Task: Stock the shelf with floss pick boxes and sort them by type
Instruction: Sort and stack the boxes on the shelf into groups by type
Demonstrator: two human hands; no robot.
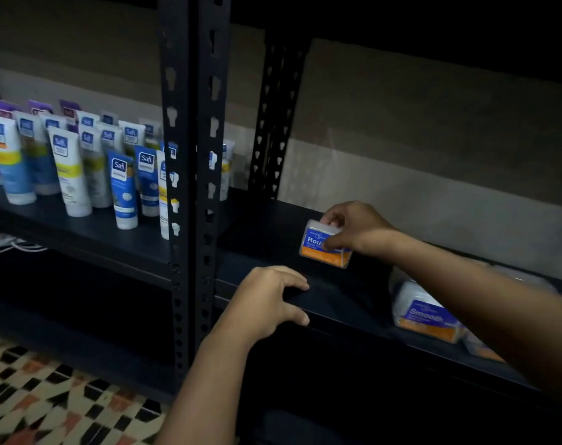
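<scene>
My right hand (356,228) grips a clear floss pick box (318,248) with a blue and orange label reading "Rou...", held just above or on the dark shelf board (273,232); I cannot tell which. Thumb and fingers pinch its top and front. My left hand (267,300) rests on the shelf's front edge with its fingers curled over the lip, holding nothing else. A second floss pick box (424,316) marked "Smooth" lies on the shelf to the right, under my right forearm. More boxes behind it are partly hidden by the arm.
Black perforated uprights (193,155) split the rack into two bays. In the left bay stand several white and blue Safi tubes (71,168). A lower shelf is dark. Patterned floor tiles (48,396) show at the bottom left. A grey wall lies behind the rack.
</scene>
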